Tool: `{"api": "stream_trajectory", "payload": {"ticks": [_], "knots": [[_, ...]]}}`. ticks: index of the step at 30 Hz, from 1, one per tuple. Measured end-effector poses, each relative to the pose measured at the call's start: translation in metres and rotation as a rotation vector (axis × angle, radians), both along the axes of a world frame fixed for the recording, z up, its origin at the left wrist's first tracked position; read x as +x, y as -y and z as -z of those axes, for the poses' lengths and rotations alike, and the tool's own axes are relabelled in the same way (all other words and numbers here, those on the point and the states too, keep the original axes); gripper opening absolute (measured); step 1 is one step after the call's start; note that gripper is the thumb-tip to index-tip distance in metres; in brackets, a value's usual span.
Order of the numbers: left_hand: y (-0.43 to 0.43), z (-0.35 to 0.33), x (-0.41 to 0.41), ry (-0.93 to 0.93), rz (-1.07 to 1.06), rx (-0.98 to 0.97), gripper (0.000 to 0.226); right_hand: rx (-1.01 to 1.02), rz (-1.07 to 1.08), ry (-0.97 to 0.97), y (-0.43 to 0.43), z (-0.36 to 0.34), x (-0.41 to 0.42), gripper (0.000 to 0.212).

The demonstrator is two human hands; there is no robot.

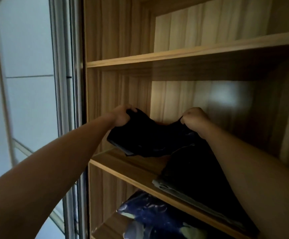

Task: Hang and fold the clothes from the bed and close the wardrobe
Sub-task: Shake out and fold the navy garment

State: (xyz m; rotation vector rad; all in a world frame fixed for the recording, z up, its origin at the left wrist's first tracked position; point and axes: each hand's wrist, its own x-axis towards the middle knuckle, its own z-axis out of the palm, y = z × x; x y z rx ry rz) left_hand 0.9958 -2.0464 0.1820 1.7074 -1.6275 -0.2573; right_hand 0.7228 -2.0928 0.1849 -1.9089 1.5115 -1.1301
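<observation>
A light-brown wooden wardrobe (119,40) with vertical grain stands open and dim inside, and to its left is a pale sliding door with white panels (28,66) set in a grey metal frame (62,66). The upper wooden shelf (174,55) crosses the top of the view, with the back panel lit above it. Below it runs the middle wooden shelf (123,171), where both bare arms reach in. The left hand (121,116) has its fingers curled over the top left edge of a folded black cloth garment (149,137) and grips it. The right hand (194,118) is closed in a fist around the garment's top right edge. Held between the two hands, the garment sags in the middle and hangs over the left part of the middle shelf. Its lower edge sits very close to the board, though whether it touches cannot be told in the shadow. Just to the right, partly under the right forearm, a stack of dark folded clothes (195,169) lies on the same shelf. A flat grey folded garment (183,192) lies at the bottom of the stack, and its edge juts out along the shelf front. On the shelf beneath lies a dark blue patterned bundle in shiny clear wrapping (157,219).
</observation>
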Motion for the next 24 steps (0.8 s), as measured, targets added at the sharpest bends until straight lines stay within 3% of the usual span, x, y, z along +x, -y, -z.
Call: {"api": "stream_trajectory", "payload": {"ticks": [7,10,12,17,20,24], "knots": [[0.11,-0.005,0.029,-0.035,0.037,0.025,0.039,-0.025,0.001,0.03,0.087,0.009,0.005,0.028],[0.162,-0.005,0.041,-0.055,0.066,0.009,0.037,0.037,-0.017,0.065,0.122,0.009,0.005,0.045],[0.195,-0.006,0.046,-0.017,0.076,-0.002,0.038,0.094,0.007,0.147,0.146,0.009,0.003,0.056],[0.265,0.003,0.048,0.073,0.018,-0.014,0.047,0.156,0.055,0.231,0.204,0.024,-0.001,0.058],[0.298,0.027,0.05,0.157,-0.02,0.024,0.045,0.17,0.095,0.125,0.233,0.047,0.0,0.059],[0.315,0.058,0.038,0.447,-0.107,0.133,0.035,0.282,0.105,-0.218,0.253,0.083,0.0,0.041]]}}
